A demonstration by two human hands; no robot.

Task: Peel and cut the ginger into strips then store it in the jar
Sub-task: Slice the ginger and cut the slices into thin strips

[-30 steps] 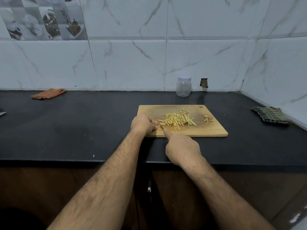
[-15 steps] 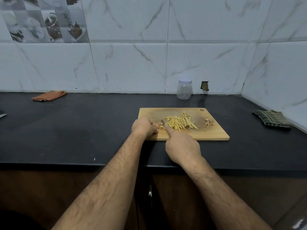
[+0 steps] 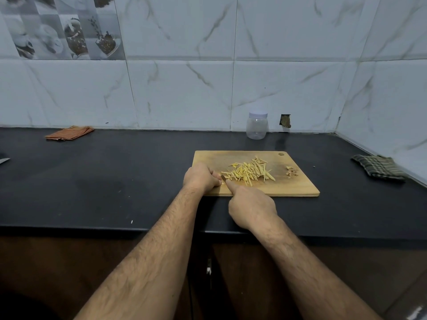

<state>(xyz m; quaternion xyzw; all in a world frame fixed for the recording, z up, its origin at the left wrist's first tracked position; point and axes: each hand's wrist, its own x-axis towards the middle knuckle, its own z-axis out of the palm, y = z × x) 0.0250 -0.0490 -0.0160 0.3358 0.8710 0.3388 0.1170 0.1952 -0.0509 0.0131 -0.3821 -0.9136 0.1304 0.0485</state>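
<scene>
Ginger in thin yellow strips (image 3: 250, 173) is piling up mid-frame while our left hand (image 3: 201, 177) is pinching the last bit and our right hand (image 3: 250, 207) is gripping a small knife (image 3: 223, 177); next, we think, comes filling the clear plastic jar (image 3: 257, 125).

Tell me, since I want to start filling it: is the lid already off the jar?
No, the clear jar stands by the wall behind the cutting board with its white lid on top.

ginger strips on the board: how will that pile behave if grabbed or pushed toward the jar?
The ginger strips are thin, separate sticks in a loose heap, so a pinch would probably lift only some and drop others. They look light; pushed along the cutting board they would likely scatter rather than move together. Freshly cut, they may cling to fingers.
</scene>
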